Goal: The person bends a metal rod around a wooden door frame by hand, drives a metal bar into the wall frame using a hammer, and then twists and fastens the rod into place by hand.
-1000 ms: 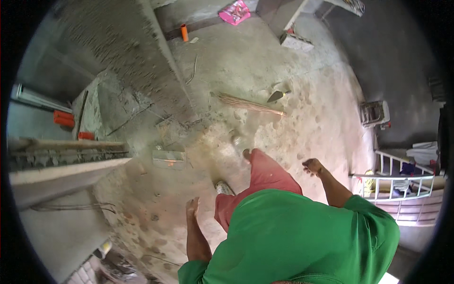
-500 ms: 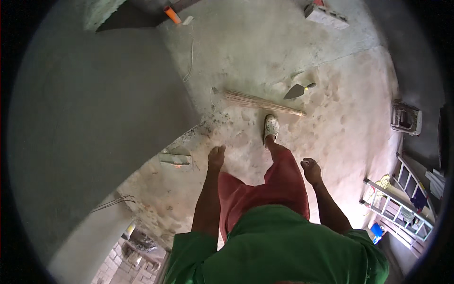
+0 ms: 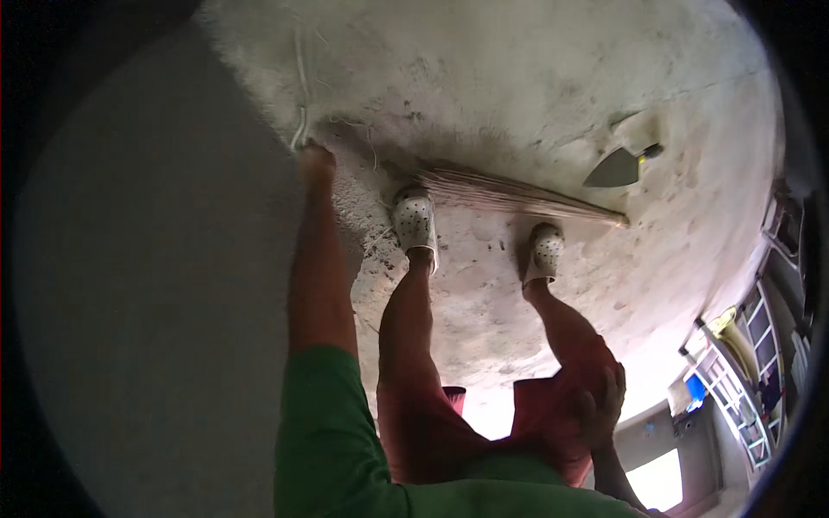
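My left hand [image 3: 318, 162] is stretched far forward, low down by the edge of the dark grey wall. Its fingers look curled and are partly blurred, closed at the end of a pale cord [image 3: 302, 91]. The exact grip is hard to make out. On my right knee rests my right hand [image 3: 604, 404], fingers spread over the red shorts, holding nothing. A stick broom [image 3: 518, 194] lies across the floor just ahead of my perforated clogs [image 3: 415, 217]. Beyond it to the right is a pointed trowel [image 3: 615, 168] with a dark handle.
A smooth dark grey wall [image 3: 155, 285] fills the left side. Rough crumbled plaster [image 3: 363, 207] runs along its foot. A metal ladder [image 3: 730, 388] stands at the right near a blue item [image 3: 696, 386]. The concrete floor [image 3: 518, 78] is stained and patchy.
I have stepped forward and bent down. My left hand has reached forward to the cord by the wall, and my right hand has come onto my knee.
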### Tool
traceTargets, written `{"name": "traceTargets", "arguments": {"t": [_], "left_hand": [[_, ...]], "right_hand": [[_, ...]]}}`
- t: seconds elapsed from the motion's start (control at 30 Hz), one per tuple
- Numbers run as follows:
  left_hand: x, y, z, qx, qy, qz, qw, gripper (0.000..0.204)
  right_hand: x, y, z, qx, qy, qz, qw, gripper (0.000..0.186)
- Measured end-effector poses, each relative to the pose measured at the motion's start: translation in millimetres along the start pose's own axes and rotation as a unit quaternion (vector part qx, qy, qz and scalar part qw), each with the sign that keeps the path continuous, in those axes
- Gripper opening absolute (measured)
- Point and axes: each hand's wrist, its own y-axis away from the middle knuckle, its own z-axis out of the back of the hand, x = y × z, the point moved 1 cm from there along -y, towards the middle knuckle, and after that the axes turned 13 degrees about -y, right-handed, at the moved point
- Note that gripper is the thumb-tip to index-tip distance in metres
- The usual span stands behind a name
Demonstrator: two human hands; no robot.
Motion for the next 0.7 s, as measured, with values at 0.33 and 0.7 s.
{"name": "traceTargets", "arguments": {"t": [0.33,0.7], "left_hand": [[-44,-61,-84,0.076,-0.087,0.110,0.987,0.046],[-36,223,62,0.172,0.341,-0.032,0.923,0.060]], "right_hand": [[17,-33,-3,0.015,0.009,-0.075,0.997,0.058],[39,-24,37,0.041,0.021,0.102,0.994,0.059]]}}
